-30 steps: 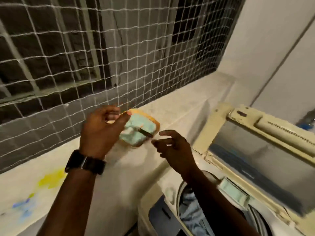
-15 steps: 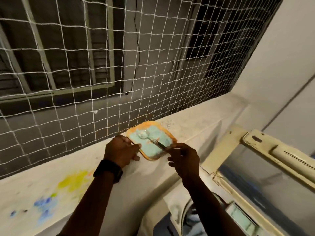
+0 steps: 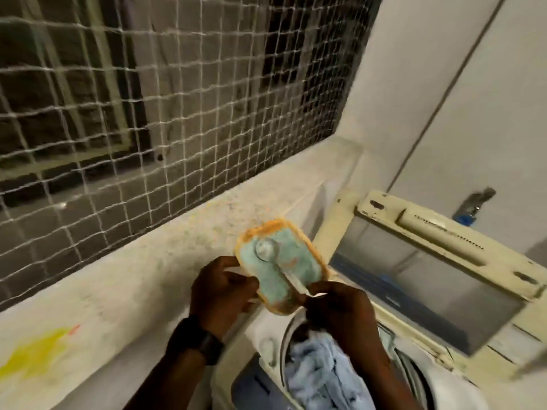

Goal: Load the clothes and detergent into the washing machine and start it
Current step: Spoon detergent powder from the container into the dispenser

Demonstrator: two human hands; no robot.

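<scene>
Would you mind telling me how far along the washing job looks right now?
Done: pale blue clothes lie inside the washing machine, whose lid is raised. In hand: the left hand holds the orange-rimmed detergent tub while the right hand pinches the handle of the spoon, its bowl resting on the powder. Left: spooning detergent in, shutting the lid and starting the wash.

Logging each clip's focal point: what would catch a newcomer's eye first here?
The orange-rimmed tub of blue-green detergent powder sits mid-frame, gripped by the left hand while the right hand pinches the spoon lying in it. Just below, pale blue clothes fill the open washing machine, and white netting covers the upper left.
</scene>
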